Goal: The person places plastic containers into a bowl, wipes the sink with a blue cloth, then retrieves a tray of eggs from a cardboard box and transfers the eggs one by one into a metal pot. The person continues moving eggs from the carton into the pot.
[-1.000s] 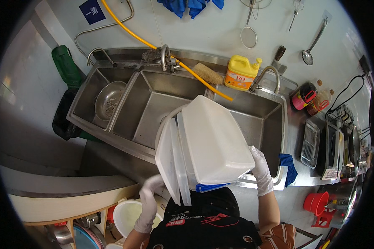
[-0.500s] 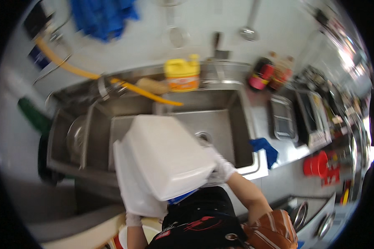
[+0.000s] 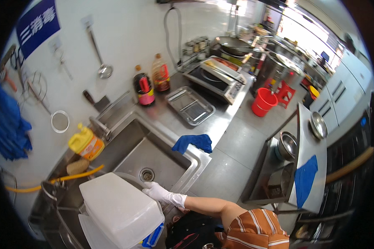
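A large white plastic tub [image 3: 120, 203] is held bottom up over the sink [image 3: 151, 155], tilted. My right hand [image 3: 158, 193], in a white glove, grips it on the side near the drain [image 3: 146, 174]; the fingertips are partly hidden behind the tub. A pale, flat-looking plastic piece [image 3: 88, 232] shows along the tub's left side; whether it is a lid or a second tub I cannot tell. Blue clips [image 3: 156, 235] stick out below the tub, close to my black apron [image 3: 191, 232]. My left hand is out of sight.
Behind the sink are a yellow jug [image 3: 87, 143], a sponge [image 3: 77, 167] and a yellow hose [image 3: 79, 176]. A blue cloth [image 3: 193, 143] lies on the sink's right edge, before a wire-racked tray [image 3: 191, 106]. A red bucket [image 3: 264, 102] and a steel table [image 3: 316, 151] stand to the right.
The view has swung right, bringing the stove area and steel table in. The tub now appears further left and lower. My left arm has left the picture; my right hand stays on the tub.
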Motion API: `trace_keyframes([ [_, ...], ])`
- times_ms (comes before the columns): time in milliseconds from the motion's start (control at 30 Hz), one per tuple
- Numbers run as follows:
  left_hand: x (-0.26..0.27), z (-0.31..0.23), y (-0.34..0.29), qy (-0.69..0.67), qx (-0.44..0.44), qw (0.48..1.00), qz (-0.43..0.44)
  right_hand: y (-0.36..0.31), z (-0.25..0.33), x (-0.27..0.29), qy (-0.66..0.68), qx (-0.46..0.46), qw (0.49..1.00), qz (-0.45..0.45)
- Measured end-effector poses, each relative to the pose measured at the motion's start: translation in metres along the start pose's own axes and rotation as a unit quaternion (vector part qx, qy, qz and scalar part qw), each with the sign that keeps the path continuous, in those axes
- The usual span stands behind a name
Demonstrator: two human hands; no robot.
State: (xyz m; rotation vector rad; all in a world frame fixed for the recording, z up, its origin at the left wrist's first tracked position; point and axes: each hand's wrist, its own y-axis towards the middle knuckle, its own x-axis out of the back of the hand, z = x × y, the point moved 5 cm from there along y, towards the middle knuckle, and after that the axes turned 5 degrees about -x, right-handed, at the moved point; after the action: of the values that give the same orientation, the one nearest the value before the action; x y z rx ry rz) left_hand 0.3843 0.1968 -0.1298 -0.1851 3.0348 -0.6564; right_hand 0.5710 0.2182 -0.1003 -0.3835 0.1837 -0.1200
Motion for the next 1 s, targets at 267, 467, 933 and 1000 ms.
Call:
trace_keyframes([
  [267, -0.070, 0.007, -0.017, 0.069, 0.008, 0.974, 0.215, -0.069, -0.007, 0.051, 0.032, 0.043, 0.987, -0.148],
  [467, -0.127, 0.035, -0.056, 0.127, 0.034, 0.929, 0.346, -0.145, -0.039, 0.094, 0.096, 0.044, 0.960, -0.258],
  [933, -0.313, 0.116, -0.202, 0.217, 0.048, 0.807, 0.548, -0.445, -0.104, 0.269, 0.169, 0.132, 0.772, -0.598],
  [1000, -0.351, 0.132, -0.230, 0.219, 0.049, 0.789, 0.572, -0.497, -0.117, 0.292, 0.172, 0.143, 0.715, -0.662],
])
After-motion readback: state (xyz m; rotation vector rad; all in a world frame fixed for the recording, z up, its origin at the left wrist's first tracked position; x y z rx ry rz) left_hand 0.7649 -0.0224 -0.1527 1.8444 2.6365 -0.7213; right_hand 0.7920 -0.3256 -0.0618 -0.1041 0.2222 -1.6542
